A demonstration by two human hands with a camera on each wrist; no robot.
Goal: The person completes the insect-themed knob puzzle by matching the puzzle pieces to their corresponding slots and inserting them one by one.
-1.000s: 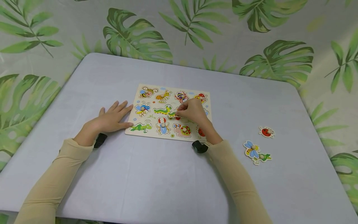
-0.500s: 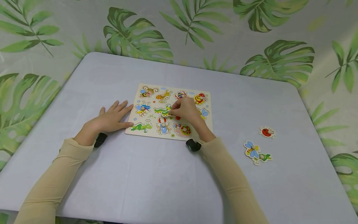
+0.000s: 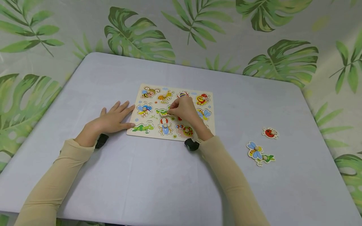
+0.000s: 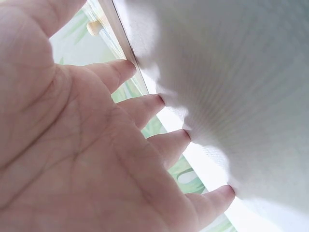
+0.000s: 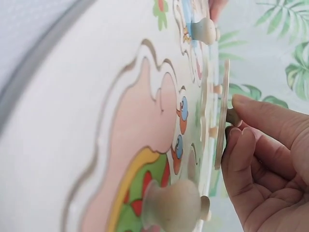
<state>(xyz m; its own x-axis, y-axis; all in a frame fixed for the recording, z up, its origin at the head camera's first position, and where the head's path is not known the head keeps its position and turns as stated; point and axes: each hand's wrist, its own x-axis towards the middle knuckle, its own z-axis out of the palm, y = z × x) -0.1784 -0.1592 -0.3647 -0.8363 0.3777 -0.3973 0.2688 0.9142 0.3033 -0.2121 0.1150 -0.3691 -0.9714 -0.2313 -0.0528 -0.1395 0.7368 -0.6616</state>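
My right hand [image 3: 185, 110] pinches a green caterpillar puzzle piece [image 3: 162, 113] by its knob, over the left-centre of the wooden peg puzzle board [image 3: 154, 135]. In the right wrist view the piece [image 5: 222, 125] appears edge-on, standing off the board, with thumb and fingers at its knob. A printed caterpillar shape lies partly hidden beneath the piece and fingers. My left hand [image 3: 113, 121] lies spread on the table, fingertips and thumb at the board's left edge. The left wrist view shows its palm [image 4: 87, 130] with straight fingers on the white cloth.
Insect pieces with knobs sit across the board, such as a snail [image 3: 185, 131] and a stag beetle [image 3: 165, 127]. To the right lie a loose ladybug piece [image 3: 270, 133] and a bee piece [image 3: 255, 151] overlapping a green insect piece [image 3: 268, 158]. Leaf-patterned cloth hangs behind the table.
The right hand has moved left across the board, carrying the caterpillar piece over the printed caterpillar. The bee at the board's right side has come into view. The left hand has stayed put.
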